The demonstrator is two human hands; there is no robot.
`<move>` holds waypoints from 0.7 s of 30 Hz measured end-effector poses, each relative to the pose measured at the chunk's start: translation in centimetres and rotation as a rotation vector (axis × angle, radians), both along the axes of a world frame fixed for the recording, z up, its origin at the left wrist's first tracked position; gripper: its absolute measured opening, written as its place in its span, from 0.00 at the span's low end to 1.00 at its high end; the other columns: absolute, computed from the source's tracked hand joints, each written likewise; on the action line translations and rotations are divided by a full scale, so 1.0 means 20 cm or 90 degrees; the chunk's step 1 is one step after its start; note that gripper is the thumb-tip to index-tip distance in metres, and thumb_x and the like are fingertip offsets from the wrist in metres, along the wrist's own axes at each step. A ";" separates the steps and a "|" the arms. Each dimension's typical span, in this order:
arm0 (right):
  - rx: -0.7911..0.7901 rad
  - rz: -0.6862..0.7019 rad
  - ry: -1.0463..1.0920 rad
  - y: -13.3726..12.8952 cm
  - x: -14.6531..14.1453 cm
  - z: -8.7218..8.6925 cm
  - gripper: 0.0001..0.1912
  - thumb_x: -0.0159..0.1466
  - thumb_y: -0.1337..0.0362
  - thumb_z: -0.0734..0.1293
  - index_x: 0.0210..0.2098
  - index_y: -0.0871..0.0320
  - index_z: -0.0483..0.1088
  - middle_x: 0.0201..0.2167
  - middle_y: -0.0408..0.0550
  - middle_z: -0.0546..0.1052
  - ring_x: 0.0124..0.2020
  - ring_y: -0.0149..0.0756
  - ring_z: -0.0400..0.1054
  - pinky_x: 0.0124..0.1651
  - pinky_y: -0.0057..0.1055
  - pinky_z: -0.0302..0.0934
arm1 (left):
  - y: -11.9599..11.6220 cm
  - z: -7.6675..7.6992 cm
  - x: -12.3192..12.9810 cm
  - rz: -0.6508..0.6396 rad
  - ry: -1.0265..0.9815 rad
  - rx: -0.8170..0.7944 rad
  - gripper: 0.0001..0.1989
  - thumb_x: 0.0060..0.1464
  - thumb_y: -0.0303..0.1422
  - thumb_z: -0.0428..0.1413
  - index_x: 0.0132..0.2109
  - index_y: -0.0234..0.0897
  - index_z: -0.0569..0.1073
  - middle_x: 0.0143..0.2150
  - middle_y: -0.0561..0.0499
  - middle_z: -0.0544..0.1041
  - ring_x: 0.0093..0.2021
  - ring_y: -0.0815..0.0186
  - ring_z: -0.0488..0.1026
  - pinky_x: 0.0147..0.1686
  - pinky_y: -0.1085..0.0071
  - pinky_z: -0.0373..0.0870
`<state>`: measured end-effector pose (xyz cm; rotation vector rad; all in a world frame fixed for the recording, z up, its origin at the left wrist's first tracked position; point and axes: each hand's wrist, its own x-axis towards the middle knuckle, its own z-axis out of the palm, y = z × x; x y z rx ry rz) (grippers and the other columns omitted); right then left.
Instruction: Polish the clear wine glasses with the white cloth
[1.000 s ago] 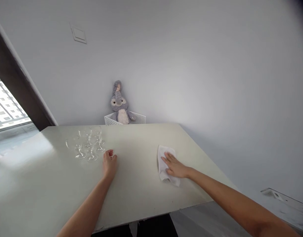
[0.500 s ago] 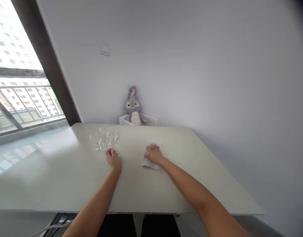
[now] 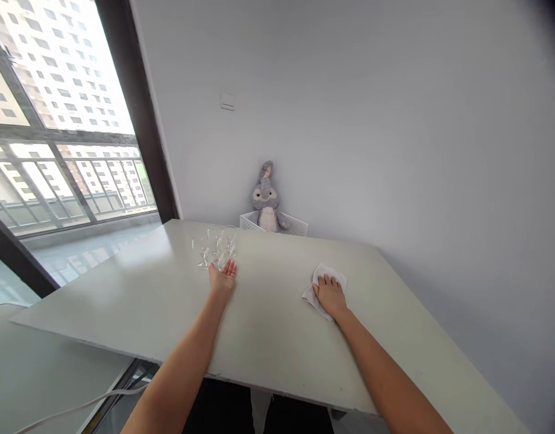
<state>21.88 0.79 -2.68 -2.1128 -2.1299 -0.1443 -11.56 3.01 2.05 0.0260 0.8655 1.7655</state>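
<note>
My left hand (image 3: 222, 278) is palm up with its fingers apart, holding nothing, at the near side of several clear glasses (image 3: 217, 246) grouped on the left part of the table. On the right, my right hand (image 3: 330, 293) presses down on a white cloth (image 3: 322, 277) that lies flat on the pale table (image 3: 268, 337). The cloth shows around the fingers and to the left of the hand.
Behind the table's far edge, a grey plush rabbit (image 3: 265, 199) sits in a white perforated basket (image 3: 297, 226). A dark-framed window (image 3: 137, 108) stands at the left. A white cable (image 3: 96, 398) hangs at the lower left.
The view has turned left. My right hand and the cloth have moved right across the table, away from the glasses. My left hand has opened from a curled shape.
</note>
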 end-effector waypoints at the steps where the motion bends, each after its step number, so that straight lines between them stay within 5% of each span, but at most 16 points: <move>1: -0.002 0.001 0.003 0.00 0.00 0.00 0.28 0.64 0.55 0.48 0.55 0.68 0.57 0.58 0.63 0.56 0.58 0.53 0.46 0.55 0.44 0.38 | 0.02 0.02 -0.02 -0.012 -0.021 0.008 0.15 0.57 0.47 0.37 0.45 0.45 0.56 0.40 0.46 0.69 0.37 0.66 0.72 0.31 0.70 0.71; 5: -0.006 0.006 0.015 0.00 0.01 -0.02 0.27 0.64 0.55 0.49 0.55 0.67 0.57 0.58 0.62 0.56 0.58 0.53 0.46 0.56 0.44 0.38 | 0.05 0.06 -0.08 -0.026 -0.084 0.028 0.18 0.58 0.46 0.33 0.38 0.39 0.59 0.39 0.42 0.69 0.37 0.64 0.72 0.29 0.68 0.72; 11: 0.020 0.023 0.047 -0.02 0.00 0.00 0.30 0.63 0.49 0.50 0.54 0.66 0.60 0.57 0.62 0.58 0.58 0.54 0.48 0.55 0.45 0.40 | -0.05 0.07 -0.07 -0.036 -0.100 0.015 0.11 0.55 0.40 0.42 0.33 0.36 0.59 0.38 0.42 0.68 0.36 0.64 0.72 0.28 0.69 0.72; 14: 0.038 0.008 0.108 -0.02 -0.01 0.03 0.30 0.64 0.49 0.46 0.49 0.63 0.66 0.52 0.59 0.65 0.55 0.50 0.54 0.54 0.42 0.44 | -0.12 0.08 0.06 -0.116 -0.089 0.036 0.04 0.49 0.30 0.47 0.33 0.34 0.63 0.35 0.43 0.70 0.38 0.61 0.72 0.30 0.65 0.73; 18: 0.057 -0.018 0.189 -0.03 -0.02 0.08 0.31 0.66 0.55 0.40 0.39 0.59 0.71 0.38 0.53 0.74 0.44 0.41 0.63 0.48 0.34 0.51 | -0.14 0.09 0.30 -0.330 -0.039 0.074 0.08 0.45 0.25 0.47 0.34 0.31 0.68 0.32 0.43 0.72 0.35 0.60 0.73 0.31 0.63 0.72; 21: 0.094 -0.039 0.153 -0.05 -0.06 0.09 0.25 0.65 0.52 0.47 0.45 0.59 0.68 0.41 0.54 0.71 0.44 0.42 0.62 0.45 0.35 0.51 | -0.09 0.09 0.46 -0.414 -0.002 0.091 0.07 0.48 0.28 0.48 0.33 0.31 0.68 0.30 0.44 0.72 0.32 0.63 0.73 0.30 0.67 0.71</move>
